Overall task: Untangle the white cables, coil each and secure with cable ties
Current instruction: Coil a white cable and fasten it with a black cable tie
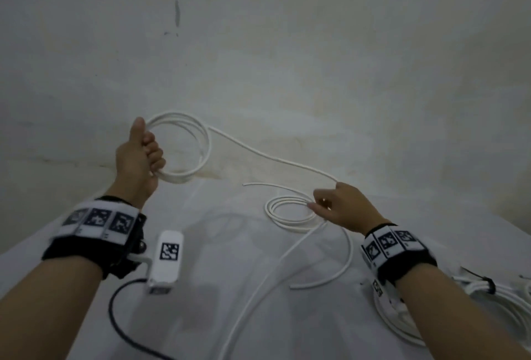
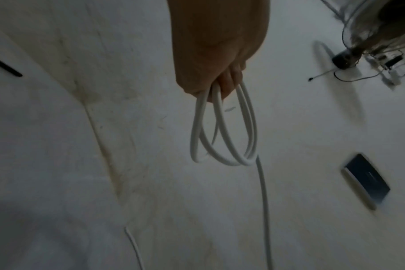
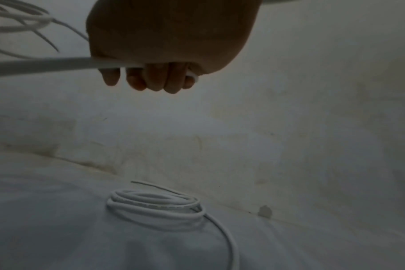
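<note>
My left hand (image 1: 143, 155) is raised and grips a coil of white cable (image 1: 198, 141) with several loops; the same coil (image 2: 222, 131) hangs from my left hand (image 2: 220, 76) in the left wrist view. A single strand (image 1: 273, 158) runs from the coil down to my right hand (image 1: 336, 204), whose fingers curl round it. In the right wrist view the right hand (image 3: 155, 76) holds that strand (image 3: 42, 66). A second, small loose coil (image 1: 290, 211) lies on the white surface under the right hand, also seen as a flat coil (image 3: 155, 206). Its tail (image 1: 339, 270) curves toward me.
A finished bundle of white cable bound with a black tie (image 1: 485, 283) lies at the right edge. A white sheet (image 1: 218, 244) covers the surface, with a stained wall (image 1: 258, 58) behind. A black cord (image 1: 115, 319) trails from my left wrist camera. A dark flat device (image 2: 365, 182) lies on the sheet.
</note>
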Motion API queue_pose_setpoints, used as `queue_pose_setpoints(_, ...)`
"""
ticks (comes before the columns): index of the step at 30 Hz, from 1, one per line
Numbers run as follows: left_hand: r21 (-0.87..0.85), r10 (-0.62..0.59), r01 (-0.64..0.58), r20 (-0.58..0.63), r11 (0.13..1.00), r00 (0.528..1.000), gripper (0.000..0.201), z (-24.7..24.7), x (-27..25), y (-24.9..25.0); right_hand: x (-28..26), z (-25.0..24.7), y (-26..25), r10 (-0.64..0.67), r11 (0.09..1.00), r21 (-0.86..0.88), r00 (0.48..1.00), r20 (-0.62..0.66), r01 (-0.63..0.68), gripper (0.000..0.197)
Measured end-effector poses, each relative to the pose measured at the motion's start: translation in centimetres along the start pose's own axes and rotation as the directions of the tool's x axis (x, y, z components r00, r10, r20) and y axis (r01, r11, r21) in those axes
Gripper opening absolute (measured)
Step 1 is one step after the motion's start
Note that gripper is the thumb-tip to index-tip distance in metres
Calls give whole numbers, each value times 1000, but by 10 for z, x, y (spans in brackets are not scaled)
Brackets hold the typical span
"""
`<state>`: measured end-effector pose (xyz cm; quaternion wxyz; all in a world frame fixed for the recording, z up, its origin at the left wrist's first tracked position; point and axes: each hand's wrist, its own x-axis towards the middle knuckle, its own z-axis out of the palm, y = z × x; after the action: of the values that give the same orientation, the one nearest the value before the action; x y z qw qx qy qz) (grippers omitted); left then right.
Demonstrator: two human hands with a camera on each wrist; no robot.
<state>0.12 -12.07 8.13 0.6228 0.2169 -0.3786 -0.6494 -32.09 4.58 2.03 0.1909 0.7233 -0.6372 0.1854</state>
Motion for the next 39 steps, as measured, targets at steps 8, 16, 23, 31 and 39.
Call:
queue_pose_setpoints(8,-202,-57,99,206,974,977,42,19,-13,-16,17,15,-16,488,872,-148,855,176,-467,49)
queue_pose_setpoints(16,-344,17,117,362,932,932,35,38,-14,0,9,28,-32,485,813,-341,873,-51,-472,23)
queue_pose_setpoints(23,-248,145,-71,292,966,945,33,64,-14,5,20,7,-66,220,972,-48,962,-160,-230,9)
queue_pose_setpoints(31,584,-86,-410,640,700,764,25,83,-60,-42,39,-44,-113,-506,780,-438,862,-21,447,23)
queue_pose_setpoints(39,646,-359,-254,660,720,660,52,74,-96,-47,37,-74,-118,-350,933,-109,935,-61,342,6)
